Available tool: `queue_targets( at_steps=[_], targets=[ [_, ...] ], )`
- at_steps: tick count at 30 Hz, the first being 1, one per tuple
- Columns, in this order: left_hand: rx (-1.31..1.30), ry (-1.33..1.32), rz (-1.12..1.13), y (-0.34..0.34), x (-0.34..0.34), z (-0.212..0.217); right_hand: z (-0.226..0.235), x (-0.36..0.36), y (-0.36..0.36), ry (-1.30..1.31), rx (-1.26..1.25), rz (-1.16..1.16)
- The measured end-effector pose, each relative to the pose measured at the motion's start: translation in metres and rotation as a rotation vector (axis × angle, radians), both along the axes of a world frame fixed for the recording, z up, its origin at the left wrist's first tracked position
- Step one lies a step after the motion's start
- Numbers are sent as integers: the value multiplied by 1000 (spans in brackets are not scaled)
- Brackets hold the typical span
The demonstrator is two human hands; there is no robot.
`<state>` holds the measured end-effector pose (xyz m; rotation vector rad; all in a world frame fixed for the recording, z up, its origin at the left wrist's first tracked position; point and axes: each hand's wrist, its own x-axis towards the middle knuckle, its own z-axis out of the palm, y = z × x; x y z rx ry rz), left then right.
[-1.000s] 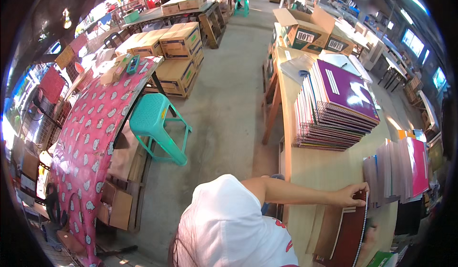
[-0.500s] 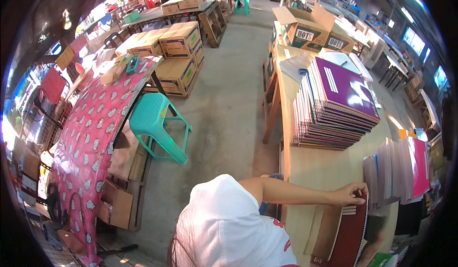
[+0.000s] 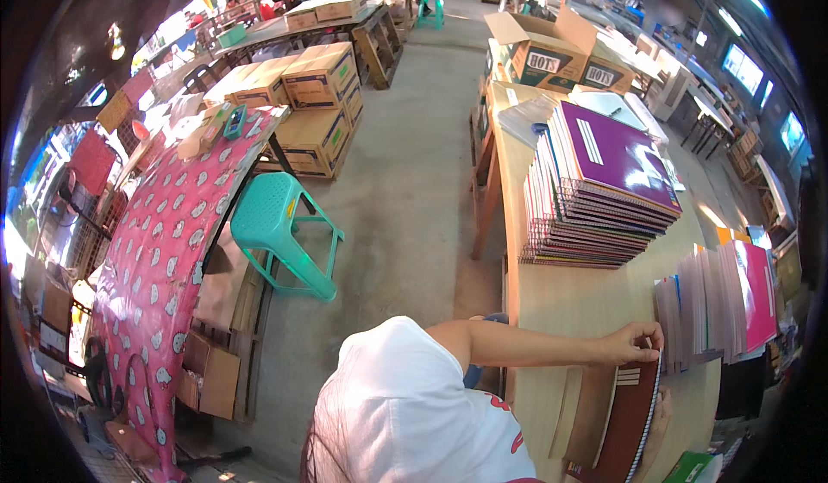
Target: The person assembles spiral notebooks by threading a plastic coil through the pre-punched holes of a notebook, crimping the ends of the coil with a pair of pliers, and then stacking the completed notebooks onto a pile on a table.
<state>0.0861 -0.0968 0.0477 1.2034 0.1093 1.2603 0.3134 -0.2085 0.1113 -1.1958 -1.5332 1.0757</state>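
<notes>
A spiral notebook [image 3: 627,418] with a dark red-brown cover lies on the near right part of the wooden table, its wire-bound edge facing right. My left hand [image 3: 634,343] reaches across and pinches the far end of that bound edge, thumb and fingers closed. On the other side of the coil is my right hand [image 3: 661,414], its fingers bent against the spiral edge; much of it is hidden by the notebook. Brown board or cover sheets [image 3: 589,405] lie just left of the notebook.
A tall stack of spiral notebooks [image 3: 604,190] with a purple top cover stands farther along the table [image 3: 561,302]. More notebooks [image 3: 716,306] stand at the right edge. A green-covered item [image 3: 690,467] lies nearest. Across the aisle are a green stool [image 3: 276,216] and a pink-covered table [image 3: 164,250].
My right hand, lower and blurred before, has come up against the notebook's spiral edge. My left hand keeps its pinch at the far end. The whole view has shifted slightly.
</notes>
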Motion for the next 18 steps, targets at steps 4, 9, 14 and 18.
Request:
queue_targets(
  at_steps=[4, 9, 14, 18],
  targets=[
    [1, 90, 26, -1, -1, 4, -3, 10, 4, 28, -11, 9],
    [-43, 36, 4, -5, 2, -1, -9, 7, 3, -85, -18, -25],
    [-37, -17, 20, -6, 2, -4, -11, 7, 15, -12, -18, 10],
    [-16, 12, -7, -7, 3, 2, -18, 27, 15, 196, -42, 89]
  ],
)
